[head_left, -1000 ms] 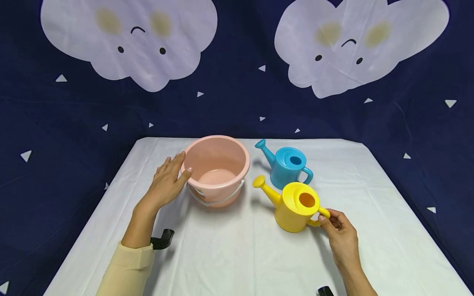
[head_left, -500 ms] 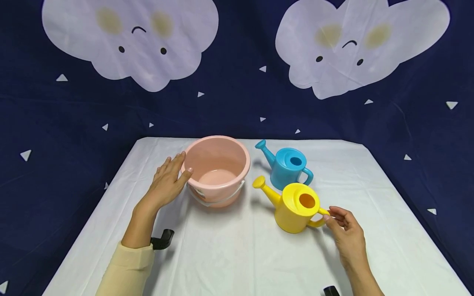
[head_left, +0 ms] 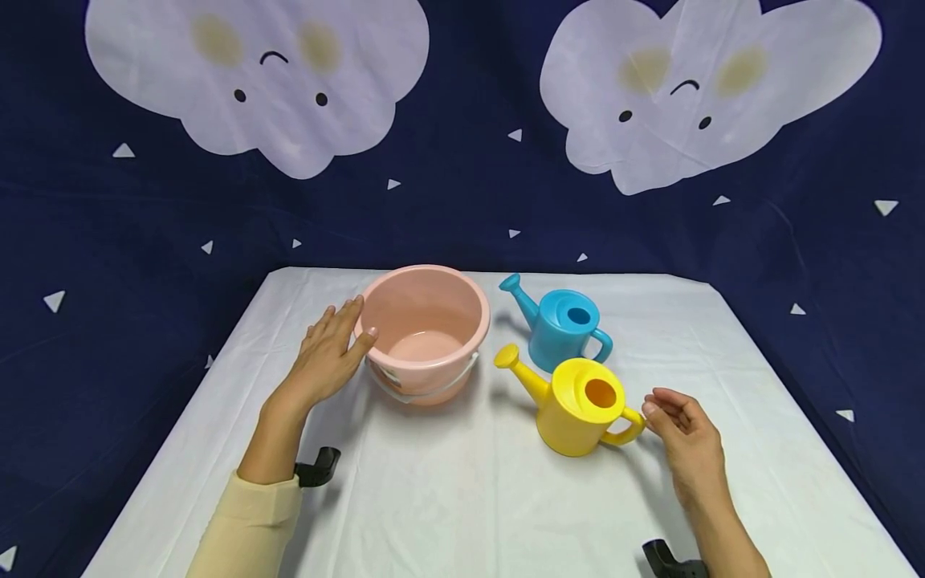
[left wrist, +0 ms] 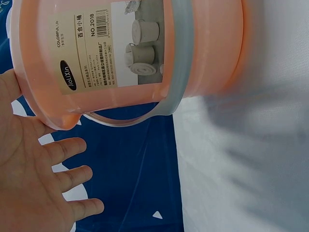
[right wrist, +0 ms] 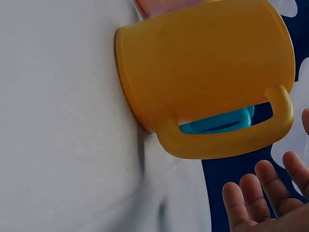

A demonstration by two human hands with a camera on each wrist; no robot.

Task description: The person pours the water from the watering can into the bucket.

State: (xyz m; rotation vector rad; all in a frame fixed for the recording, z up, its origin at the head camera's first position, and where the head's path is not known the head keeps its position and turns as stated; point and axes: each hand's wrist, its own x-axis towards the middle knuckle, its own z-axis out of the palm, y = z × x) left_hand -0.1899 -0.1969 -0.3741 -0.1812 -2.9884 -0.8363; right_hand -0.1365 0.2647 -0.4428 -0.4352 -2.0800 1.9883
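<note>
Fingers (right wrist: 235, 198) loose beside the yellow watering can (head_left: 567, 421), others outstretched at the pink plastic bucket (head_left: 426, 376)

At the bottom edge, black wrist mounts show on the left forearm (head_left: 315, 470), just above a cream sleeve (head_left: 246, 522), and on the right forearm (head_left: 672, 563). Right of centre, the right hand (head_left: 690, 445) has its fingers slightly bent and gripping nothing, just beside the can's handle (right wrist: 227, 149); the right wrist view shows them apart from it. The can stands upright right of centre, spout toward the upper left. Left of centre, the left hand (head_left: 325, 357) rests its straightened fingers against the bucket's left rim, thumb across the edge. The bucket stands upright near the middle, with a white bail (left wrist: 181, 58) hanging down and a printed label (left wrist: 87, 53) on its side. Behind the yellow can stands a blue watering can (head_left: 560, 341), spout also toward the upper left. All three stand on a white tablecloth (head_left: 462, 498). Farthest back, across the upper frame, hangs a navy backdrop (head_left: 462, 209) with two upside-down cloud faces (head_left: 217, 120) and white triangles.
</note>
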